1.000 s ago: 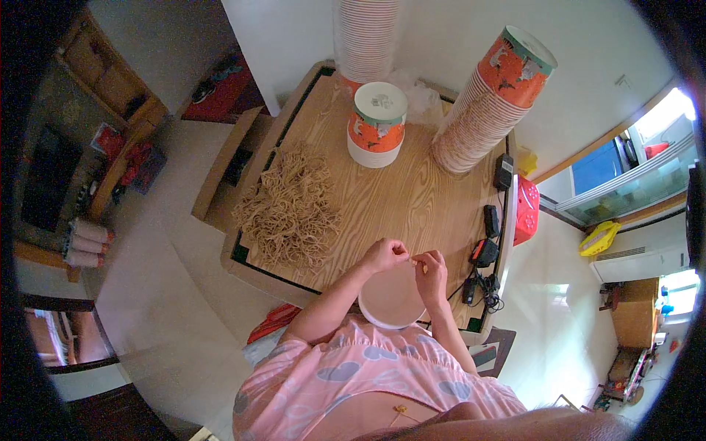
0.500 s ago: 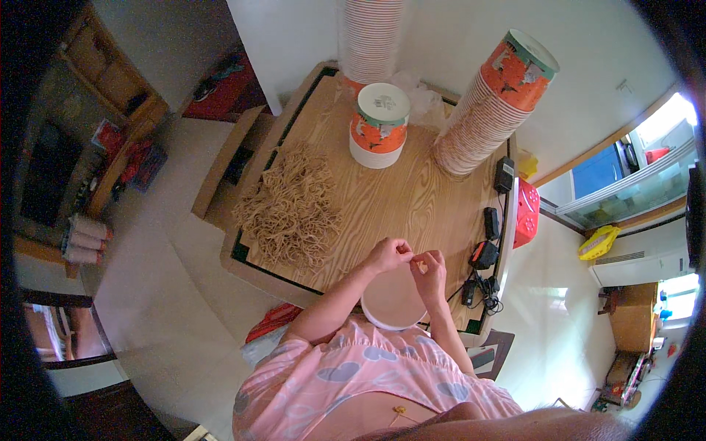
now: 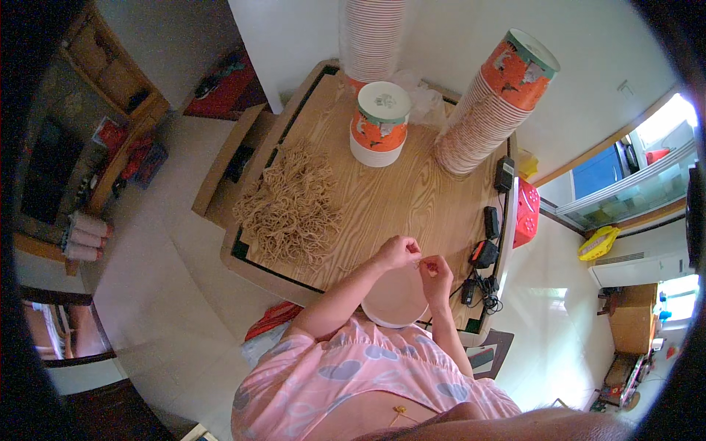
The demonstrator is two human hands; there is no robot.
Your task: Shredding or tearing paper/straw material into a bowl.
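A white paper bucket (image 3: pixel 393 298) rests against my lap at the table's near edge, its round face turned up. Over its far rim, my left hand (image 3: pixel 399 252) is closed in a pinch. Just right of it and slightly nearer me, my right hand (image 3: pixel 436 279) is also closed, fingertips curled at the rim. Something thin seems to be between the fingertips, but it is too small to make out. To the left of my hands lies a loose heap of tan cords (image 3: pixel 290 206).
Upside-down orange-and-green paper buckets (image 3: pixel 379 128) stand at the table's back, with a tall leaning stack (image 3: pixel 489 106) to the right and another stack (image 3: pixel 373 40) behind. Black adapters and cables (image 3: pixel 483 253) line the right edge. A red basket (image 3: pixel 526 213) stands beyond.
My right hand has dropped slightly toward me and its fingers have curled in. My left hand has shifted a little to the right. Stacks and cords stay put.
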